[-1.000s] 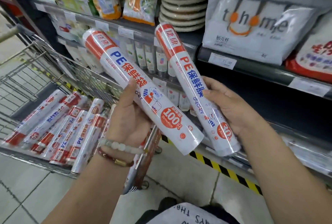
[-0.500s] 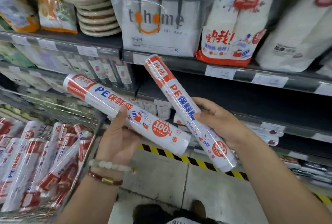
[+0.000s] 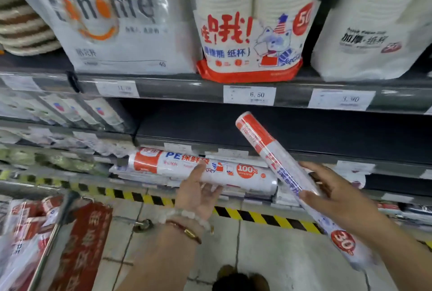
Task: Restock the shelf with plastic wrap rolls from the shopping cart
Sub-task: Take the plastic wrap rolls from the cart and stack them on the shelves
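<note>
Two plastic wrap rolls are in hand, one per hand. The left hand holds the "100" roll from below, thumb across its front and fingers curled under it; this roll lies nearly level, in front of the edge of the low shelf. The right hand grips the "30" roll round its middle, the red-capped end tilted up and left toward the dark shelf opening, the "30" end pointing down to the right. The two rolls cross, or nearly touch, beside the right hand's fingers.

Half a second ago both rolls were held higher and angled alike; now the left one has dropped and turned flat, and the view has swung right and nearer the shelving, so the shopping cart sits only at the lower left corner. Several more rolls lie in it, too blurred to count.

Three large paper-cup packs stand on the shelf above, with three price tags beneath them. A beaded bracelet circles the left wrist.
</note>
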